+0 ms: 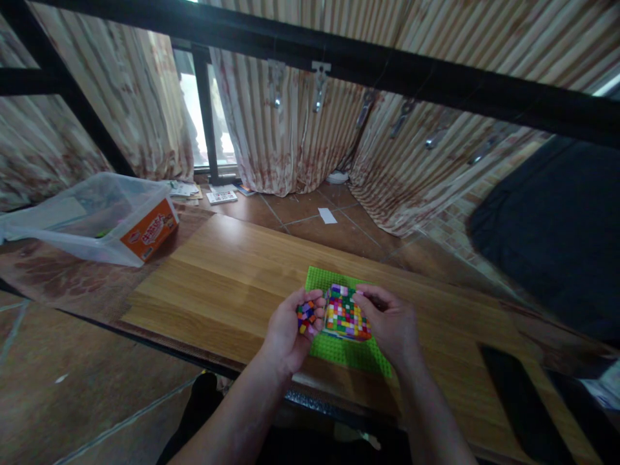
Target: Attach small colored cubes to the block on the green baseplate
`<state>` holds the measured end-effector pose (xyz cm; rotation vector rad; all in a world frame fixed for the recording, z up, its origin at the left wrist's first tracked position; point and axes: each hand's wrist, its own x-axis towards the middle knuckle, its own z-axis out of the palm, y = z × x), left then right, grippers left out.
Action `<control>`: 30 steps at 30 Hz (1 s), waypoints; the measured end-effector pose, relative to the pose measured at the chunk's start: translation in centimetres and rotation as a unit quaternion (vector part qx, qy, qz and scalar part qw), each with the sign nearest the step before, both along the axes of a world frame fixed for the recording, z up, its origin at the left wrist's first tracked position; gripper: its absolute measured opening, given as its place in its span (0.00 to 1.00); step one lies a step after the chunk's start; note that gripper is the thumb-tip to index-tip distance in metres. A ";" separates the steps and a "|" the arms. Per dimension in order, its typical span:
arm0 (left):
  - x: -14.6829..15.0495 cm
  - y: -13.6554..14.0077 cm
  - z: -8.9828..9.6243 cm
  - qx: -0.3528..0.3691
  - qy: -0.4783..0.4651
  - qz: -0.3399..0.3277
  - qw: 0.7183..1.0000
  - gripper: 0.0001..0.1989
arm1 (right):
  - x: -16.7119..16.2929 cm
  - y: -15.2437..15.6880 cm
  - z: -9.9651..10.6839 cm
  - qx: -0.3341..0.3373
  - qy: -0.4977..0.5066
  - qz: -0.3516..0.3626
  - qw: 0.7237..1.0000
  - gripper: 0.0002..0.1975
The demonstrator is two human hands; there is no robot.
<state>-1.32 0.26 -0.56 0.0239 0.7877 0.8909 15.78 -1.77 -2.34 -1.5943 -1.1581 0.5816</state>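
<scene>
A green studded baseplate [346, 352] lies on the wooden table. On it stands a raised block of small multicoloured building bricks [346, 313], packed close together in red, yellow, green, white and purple. My left hand [293, 329] is cupped palm up at the block's left side, with several loose building bricks [306, 316] in orange, blue, purple and yellow in it. My right hand [390, 320] reaches over the block's far right corner with thumb and fingers pinched together. Whatever is between those fingertips is too small to make out.
A clear plastic bin [97, 219] with an orange label stands at the table's left end. A dark flat object [523, 400] lies near the right front. Above runs a black metal bar [349, 55] with hanging clips. Striped curtains [285, 135] hang behind the table.
</scene>
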 end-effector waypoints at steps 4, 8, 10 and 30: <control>0.4 -0.1 -0.1 0.002 0.015 -0.017 1.000 0.08 | -0.2 -0.2 -0.3 -0.002 -0.066 0.048 0.997 0.10; 0.5 -0.2 0.1 0.004 0.025 -0.018 1.000 0.05 | -1.1 -0.3 0.2 -0.002 -0.126 0.066 0.990 0.10; 0.4 -0.2 0.2 0.004 0.032 -0.017 0.999 0.05 | -1.4 -0.3 0.3 -0.005 -0.151 0.064 0.986 0.10; 0.4 -0.2 0.2 0.012 0.039 -0.016 0.999 0.04 | -1.8 0.0 0.5 -0.026 -0.223 0.064 0.972 0.11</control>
